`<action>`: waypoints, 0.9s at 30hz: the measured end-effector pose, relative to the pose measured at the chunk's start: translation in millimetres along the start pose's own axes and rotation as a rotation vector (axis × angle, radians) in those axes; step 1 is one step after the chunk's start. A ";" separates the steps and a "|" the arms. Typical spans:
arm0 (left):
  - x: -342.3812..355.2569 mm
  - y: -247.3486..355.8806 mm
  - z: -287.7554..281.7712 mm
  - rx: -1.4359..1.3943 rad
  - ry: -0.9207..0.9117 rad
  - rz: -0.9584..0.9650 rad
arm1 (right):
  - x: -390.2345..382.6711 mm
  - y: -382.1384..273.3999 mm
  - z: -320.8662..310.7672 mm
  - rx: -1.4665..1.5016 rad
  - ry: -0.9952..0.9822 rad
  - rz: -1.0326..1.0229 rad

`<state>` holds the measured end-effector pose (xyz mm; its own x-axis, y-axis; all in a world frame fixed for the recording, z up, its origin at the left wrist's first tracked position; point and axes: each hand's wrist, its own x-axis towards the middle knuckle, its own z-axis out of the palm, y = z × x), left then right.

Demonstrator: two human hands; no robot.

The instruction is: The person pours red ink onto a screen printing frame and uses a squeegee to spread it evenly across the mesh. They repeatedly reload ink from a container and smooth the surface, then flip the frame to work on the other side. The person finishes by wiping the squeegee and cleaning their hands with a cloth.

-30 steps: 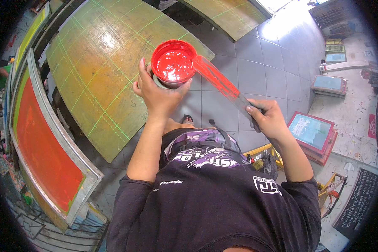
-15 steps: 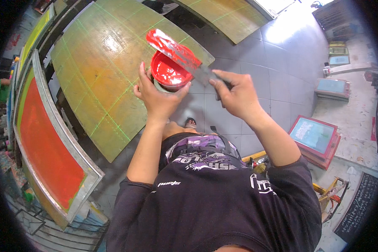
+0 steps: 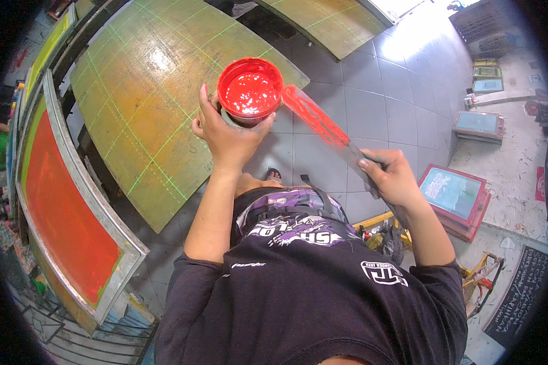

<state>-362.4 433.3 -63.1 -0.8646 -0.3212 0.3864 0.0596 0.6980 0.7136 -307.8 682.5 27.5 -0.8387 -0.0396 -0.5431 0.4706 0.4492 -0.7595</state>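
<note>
My left hand (image 3: 234,137) is wrapped round the lower side of a round tub (image 3: 250,91) with glossy red ink in it, its mouth tipped toward me. In my right hand (image 3: 391,177) is a long spatula (image 3: 319,118), gripped by its dark handle. Red ink coats the blade from its rounded tip to near the grip. The blade slants up and left, its tip just right of the tub's rim. Part of the handle is hidden by my fingers.
A yellowish printing table (image 3: 158,103) marked with green lines stands at the left, beyond the tub. Nearer left leans a framed screen (image 3: 73,213) with a red area. Stacked small screens (image 3: 453,194) rest on a pale bench at the right, above grey floor tiles (image 3: 371,97).
My right hand has moved right and toward me, drawing the spatula off the tub's mouth. The ink surface now shows fully. My left hand keeps the tub in nearly the same place.
</note>
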 end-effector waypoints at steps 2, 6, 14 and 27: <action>0.4 0.0 0.5 0.008 0.005 -0.013 | -8.3 5.0 -10.5 -0.051 0.049 -0.033; -0.4 0.3 -0.2 -0.026 -0.015 -0.024 | -8.6 1.2 -20.3 0.012 0.102 -0.238; 0.8 1.8 -1.3 -0.011 -0.024 -0.031 | 59.4 -31.1 49.4 -0.429 0.235 -0.899; -0.5 0.9 1.5 -0.002 -0.006 -0.012 | 31.5 18.0 25.8 -0.834 0.374 -0.804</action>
<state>-362.7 435.0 -63.6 -0.8681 -0.3257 0.3746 0.0503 0.6929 0.7193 -318.7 666.3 -12.5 -0.9021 -0.3725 0.2177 -0.4246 0.8562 -0.2943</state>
